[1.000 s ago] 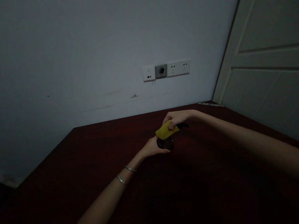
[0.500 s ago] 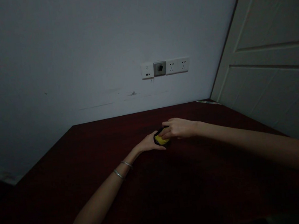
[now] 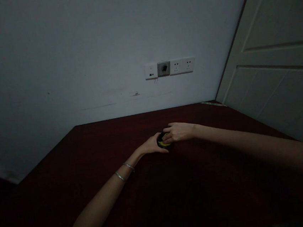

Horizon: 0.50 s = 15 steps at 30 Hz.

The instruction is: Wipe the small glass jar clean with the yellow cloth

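Note:
A small round dark container (image 3: 160,141) stands on the dark red table (image 3: 154,199), with a yellow cloth (image 3: 165,144) inside it. My left hand (image 3: 151,147) is curled round the container's near side and holds it. My right hand (image 3: 178,131) lies over the top, fingers bent down onto the cloth and pressing it in. Most of the cloth and the container is hidden by both hands. Two thin bracelets (image 3: 125,170) sit on my left wrist.
A pale wall rises behind the table, with a row of sockets and a switch (image 3: 169,68). A white panelled door (image 3: 277,62) closes off the right side. A thin light strip (image 3: 211,103) lies at the table's far right corner.
My right hand came down from above the container with the yellow cloth and pushed it inside. The cloth was bunched above the rim; now only a sliver shows. My left hand stayed put.

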### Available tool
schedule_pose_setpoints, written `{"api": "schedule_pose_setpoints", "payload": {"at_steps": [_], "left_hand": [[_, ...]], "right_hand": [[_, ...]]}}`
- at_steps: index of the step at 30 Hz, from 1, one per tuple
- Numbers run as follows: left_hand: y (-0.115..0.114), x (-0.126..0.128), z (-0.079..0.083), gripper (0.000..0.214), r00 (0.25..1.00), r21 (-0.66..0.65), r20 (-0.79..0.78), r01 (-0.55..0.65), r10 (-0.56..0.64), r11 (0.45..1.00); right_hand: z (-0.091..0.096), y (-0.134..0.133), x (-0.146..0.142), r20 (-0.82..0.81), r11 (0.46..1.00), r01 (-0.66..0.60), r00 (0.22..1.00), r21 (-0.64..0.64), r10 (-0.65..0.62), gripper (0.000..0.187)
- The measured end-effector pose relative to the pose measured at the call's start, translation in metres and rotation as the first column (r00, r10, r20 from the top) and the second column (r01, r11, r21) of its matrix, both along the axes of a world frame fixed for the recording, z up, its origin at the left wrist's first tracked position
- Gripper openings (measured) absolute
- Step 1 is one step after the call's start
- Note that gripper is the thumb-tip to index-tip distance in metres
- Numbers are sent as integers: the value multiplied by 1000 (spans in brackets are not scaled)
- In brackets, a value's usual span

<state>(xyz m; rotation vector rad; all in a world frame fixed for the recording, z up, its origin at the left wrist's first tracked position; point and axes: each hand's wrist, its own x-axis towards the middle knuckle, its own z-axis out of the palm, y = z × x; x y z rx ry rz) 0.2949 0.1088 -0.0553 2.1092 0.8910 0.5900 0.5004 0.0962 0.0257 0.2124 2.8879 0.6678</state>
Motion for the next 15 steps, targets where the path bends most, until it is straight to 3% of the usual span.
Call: {"api": "schedule_pose_setpoints", "payload": {"at_steps": [4,8,11,15], "left_hand": [[1,0,-1,87,999,-27,39,29,-28,999],[0,1,-1,87,1000,-35,29,10,-9,999],[0,2,-3,86,999,-63,42,-7,10,998],[0,3,-3,90,996,-66,94,7,-1,998]], "right_hand": [[5,-10,-10,43,967,225,974,-121,-221,18],[13,-24,-24,86,841,478,877,-254,-473,18],[19,-28,-36,84,763,576,810,-293,-580,24],[22,-21,-52,108,610,682,698,-403,-708,34]]}}
